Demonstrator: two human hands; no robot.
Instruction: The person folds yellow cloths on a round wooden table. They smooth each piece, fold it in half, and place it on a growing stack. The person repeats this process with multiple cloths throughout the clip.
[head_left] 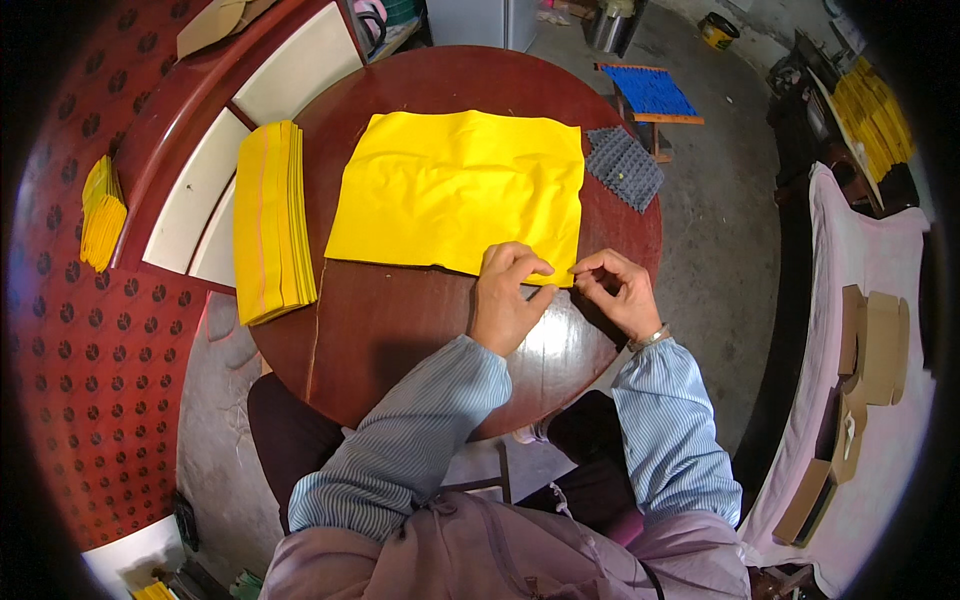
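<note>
A yellow cloth-like sheet, slightly wrinkled, lies spread on the round dark red table. My left hand is at the sheet's near edge, toward its right side, with curled fingers resting on the edge and the thumb close to the index finger. At the near right corner, my right hand pinches with thumb and index finger; the corner seems to be at the fingertips, and anything smaller there is hidden. A thick stack of folded yellow pieces stands along the table's left side.
A grey textured mat overlaps the table's right edge. Beyond it stands a stool with a blue woven seat. Opened cardboard boxes lie on a pink-covered surface at right. Another yellow bundle rests on the red patterned covering at left.
</note>
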